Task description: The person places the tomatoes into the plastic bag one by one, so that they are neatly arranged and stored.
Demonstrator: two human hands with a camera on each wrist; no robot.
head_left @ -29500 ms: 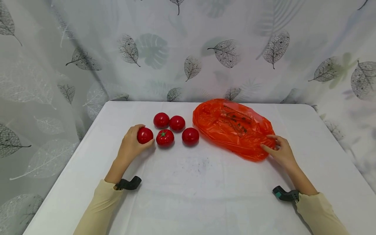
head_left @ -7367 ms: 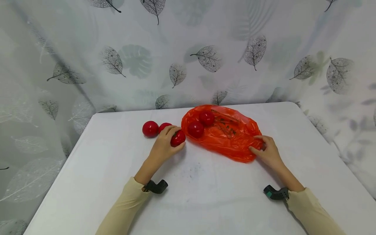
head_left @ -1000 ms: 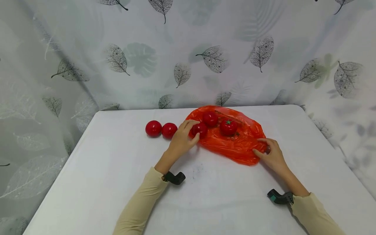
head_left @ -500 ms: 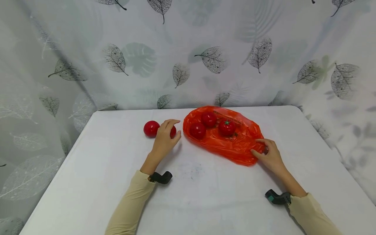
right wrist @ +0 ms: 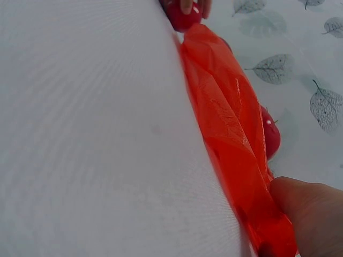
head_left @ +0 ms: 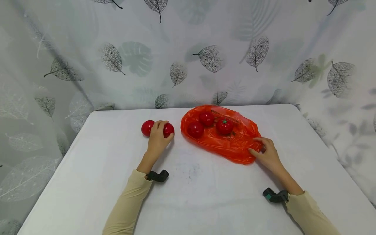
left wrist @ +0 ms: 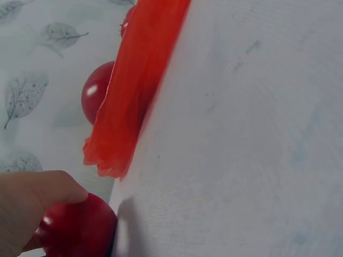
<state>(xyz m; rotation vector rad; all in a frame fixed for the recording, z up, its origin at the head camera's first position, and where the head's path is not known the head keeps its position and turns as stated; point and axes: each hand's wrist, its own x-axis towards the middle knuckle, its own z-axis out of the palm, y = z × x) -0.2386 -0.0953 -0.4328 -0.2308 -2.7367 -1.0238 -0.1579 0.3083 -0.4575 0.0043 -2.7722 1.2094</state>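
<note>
My left hand (head_left: 157,140) curls its thumb and fingers around a red tomato (head_left: 168,130) on the table. In the left wrist view the thumb presses on that tomato (left wrist: 80,227). Touching the hand's far side is a second tomato (head_left: 147,128), partly covered by the fingers. An orange-red plastic bag (head_left: 232,150) lies to the right, its edge pinched between thumb and fingers of my right hand (head_left: 268,156). Three tomatoes rest on the bag: one at the back (head_left: 207,118), one at the left (head_left: 195,129) and one with a green stem star (head_left: 225,126).
A white cloth covers the table (head_left: 199,195). Behind it hangs a leaf-patterned curtain (head_left: 188,49), close to the table's back edge. Each wrist carries a black camera mount, the left one (head_left: 158,176) hanging low over the cloth.
Three tomatoes have gone from the table onto the bag since the earliest frame. In the last second my left hand left the bag's left tomato, moved left and took hold of another.
</note>
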